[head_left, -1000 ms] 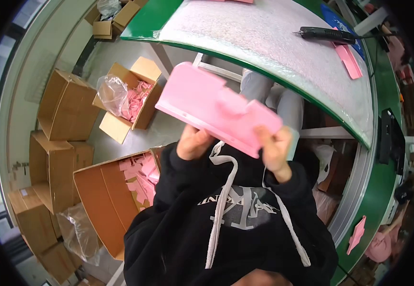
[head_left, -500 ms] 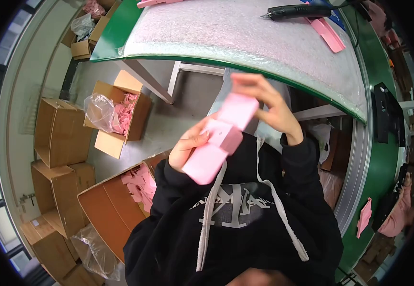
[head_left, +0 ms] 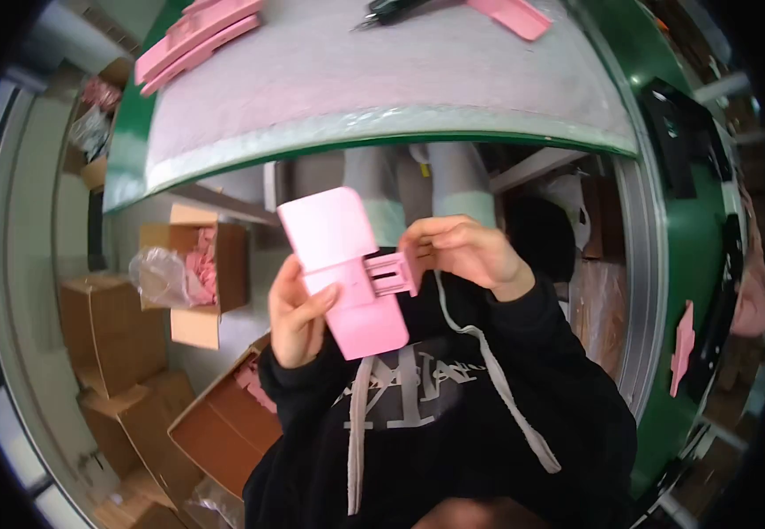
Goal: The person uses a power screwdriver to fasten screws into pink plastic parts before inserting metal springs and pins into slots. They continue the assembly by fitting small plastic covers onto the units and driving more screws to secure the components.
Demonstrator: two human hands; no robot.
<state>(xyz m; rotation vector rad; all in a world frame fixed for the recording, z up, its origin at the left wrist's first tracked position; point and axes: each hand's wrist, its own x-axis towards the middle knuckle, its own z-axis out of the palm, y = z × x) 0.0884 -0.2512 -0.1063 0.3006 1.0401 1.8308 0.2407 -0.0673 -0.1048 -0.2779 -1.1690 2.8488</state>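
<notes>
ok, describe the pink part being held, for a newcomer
Below the green-edged table, against the black hoodie, the left hand and right hand hold a flat pink panel. Unlike the pink pieces lying on the table, it is held up, slotted tab showing.

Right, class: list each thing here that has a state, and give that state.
pink panel: held in the air, both hands.
left hand: gripping the pink panel's edge.
right hand: fingers pinching its side tab.
cardboard box: open, pink parts inside.
stacked pink pieces: lying on the table.
</notes>
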